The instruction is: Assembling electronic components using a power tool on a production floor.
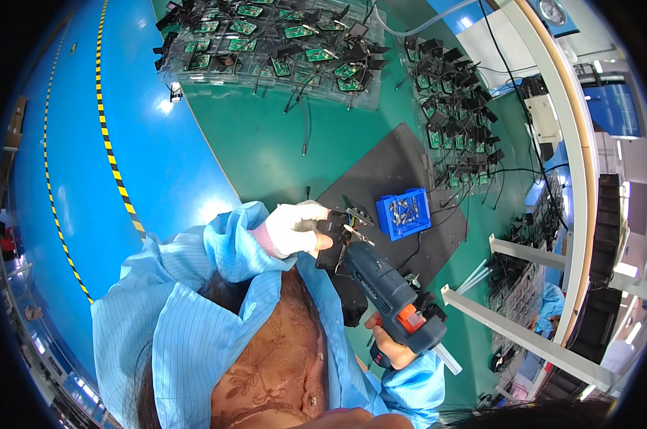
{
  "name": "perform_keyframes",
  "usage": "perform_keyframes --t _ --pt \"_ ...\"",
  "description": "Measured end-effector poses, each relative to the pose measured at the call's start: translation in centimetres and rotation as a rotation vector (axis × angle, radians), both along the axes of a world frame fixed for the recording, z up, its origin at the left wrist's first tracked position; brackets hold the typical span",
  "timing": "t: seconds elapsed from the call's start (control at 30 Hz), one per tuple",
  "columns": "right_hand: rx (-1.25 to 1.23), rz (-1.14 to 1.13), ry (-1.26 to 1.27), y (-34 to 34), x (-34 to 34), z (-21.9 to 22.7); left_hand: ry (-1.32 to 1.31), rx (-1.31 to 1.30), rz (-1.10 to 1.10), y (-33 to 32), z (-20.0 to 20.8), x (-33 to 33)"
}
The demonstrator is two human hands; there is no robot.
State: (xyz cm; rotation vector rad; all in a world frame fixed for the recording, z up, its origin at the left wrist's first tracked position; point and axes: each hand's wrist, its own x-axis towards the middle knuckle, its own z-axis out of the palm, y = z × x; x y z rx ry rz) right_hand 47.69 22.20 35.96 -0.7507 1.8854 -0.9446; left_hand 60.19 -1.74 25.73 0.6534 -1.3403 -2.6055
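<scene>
My left hand (295, 230), in a white glove with bare fingertips, grips a small black plastic housing (332, 239) with wires and a thin part at its upper edge. My right hand (396, 349), bare, is closed round the handle of a dark blue hot glue gun (380, 279) with an orange patch. Its metal nozzle points up and left and meets the housing's right side; whether it touches cannot be made out. A translucent glue stick (448, 360) juts from the gun's rear.
A blue bin (405, 214) of small metal parts stands on a black mat (366, 175) over the green bench (241, 143). Clear trays (280, 61) of green circuit boards and cables lie beyond and right (456, 121). White frame bars (531, 339) and loose glue sticks (473, 277) are at right.
</scene>
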Motion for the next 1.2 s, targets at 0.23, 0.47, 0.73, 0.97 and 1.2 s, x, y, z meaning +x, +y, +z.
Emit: perform_keyframes --t 0.23,0.47,0.73,0.97,1.2 --pt "0.077 0.064 0.078 0.2 0.1 -0.1 0.016 -0.028 0.031 0.2 0.3 0.1" --pt "0.061 -0.052 -0.008 -0.3 0.7 0.6 -0.034 -0.032 0.000 0.3 -0.1 0.3" --pt "0.104 0.060 0.188 0.8 0.3 -0.1 0.050 -0.041 0.049 0.5 -0.3 0.2" --pt "0.043 0.085 0.109 -0.3 0.4 0.5 0.032 -0.137 0.010 0.4 -0.2 0.1" --pt "0.055 -0.003 0.070 0.5 0.4 0.2 0.083 -0.181 0.070 0.7 -0.7 0.2"
